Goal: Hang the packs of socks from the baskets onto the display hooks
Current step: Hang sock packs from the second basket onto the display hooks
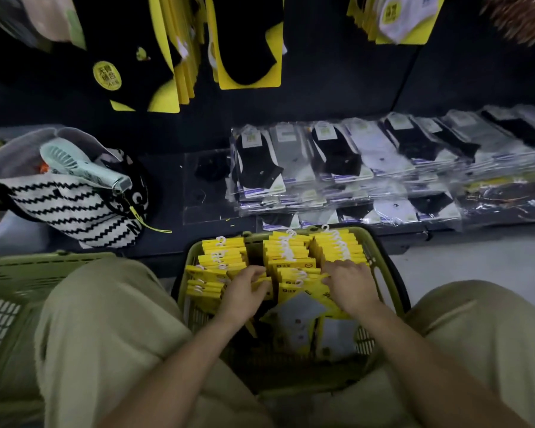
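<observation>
A green basket (393,282) sits on the floor between my knees, packed with rows of yellow-carded sock packs (286,253) with white hooks. My left hand (244,293) is inside the basket, fingers curled around packs in the left-middle row. My right hand (351,284) lies on the right row with its fingers curled over the card tops. Grey and white socks (300,310) of a front pack show between my wrists. Hung yellow packs with black socks (247,41) dangle from the display above.
A second green basket (19,273) stands at my left knee. A zigzag black-and-white bag (71,202) holding a mint hand fan lies on the dark shelf base. Stacks of clear-wrapped socks (352,162) cover the low shelf to the right. More yellow packs (396,17) hang top right.
</observation>
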The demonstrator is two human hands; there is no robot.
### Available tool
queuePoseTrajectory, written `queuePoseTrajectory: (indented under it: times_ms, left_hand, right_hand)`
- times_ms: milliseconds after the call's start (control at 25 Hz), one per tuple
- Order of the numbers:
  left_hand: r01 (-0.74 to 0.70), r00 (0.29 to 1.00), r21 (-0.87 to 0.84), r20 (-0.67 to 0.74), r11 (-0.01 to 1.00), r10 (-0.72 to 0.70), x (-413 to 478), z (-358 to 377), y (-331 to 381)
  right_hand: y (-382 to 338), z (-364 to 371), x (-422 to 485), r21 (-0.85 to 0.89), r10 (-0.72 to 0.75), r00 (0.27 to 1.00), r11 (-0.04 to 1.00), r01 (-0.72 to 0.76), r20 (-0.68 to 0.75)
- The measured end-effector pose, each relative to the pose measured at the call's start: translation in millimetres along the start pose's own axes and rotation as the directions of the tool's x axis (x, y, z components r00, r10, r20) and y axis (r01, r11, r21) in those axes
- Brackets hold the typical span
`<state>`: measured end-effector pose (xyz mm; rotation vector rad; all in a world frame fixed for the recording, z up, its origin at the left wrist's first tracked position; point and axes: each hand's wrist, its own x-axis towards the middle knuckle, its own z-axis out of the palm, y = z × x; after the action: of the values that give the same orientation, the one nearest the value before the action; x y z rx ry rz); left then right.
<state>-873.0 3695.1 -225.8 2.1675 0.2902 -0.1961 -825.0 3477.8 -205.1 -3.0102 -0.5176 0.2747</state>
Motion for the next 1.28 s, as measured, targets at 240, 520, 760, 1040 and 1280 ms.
queuePoseTrajectory:
  times_ms: [240, 520, 760, 1040, 1280]
  left_hand:
    - [0.022, 0.986, -0.046, 0.168, 0.999, -0.014, -7.3, 12.5, 1.6]
    - [0.187, 0.938, 0.029, 0.292, 0.982, -0.188, -4.8, 28.2, -13.5]
    - [0.315, 0.934, -0.076, 0.2, 0.946, -0.295, 2.4, 52.4, -12.3]
    - [0.289, 0.943, 0.039, 0.162, 0.957, -0.291, 6.4, 71.6, -4.7]
    - [0.3, 0.926, 0.01, 0.235, 0.954, -0.294, 7.6, 65.4, -6.6]
  right_hand:
    - [-30.4, 5.1, 5.8, -0.092, -0.346, 0.926, 0.928, 0.362, 0.15]
    - [2.7, 4.6, 2.5, 0.081, -0.001, 0.983, 0.997, -0.014, 0.183]
    - [-10.4, 17.7, -4.6, 0.225, 0.025, 0.972, 0.971, -0.08, 0.234]
    - [-7.2, 23.7, -0.6, 0.257, 0.075, 0.96, 0.955, -0.147, 0.268]
    - [-6.3, 25.0, -0.9, 0.179, -0.009, 0.962, 0.983, -0.041, 0.272]
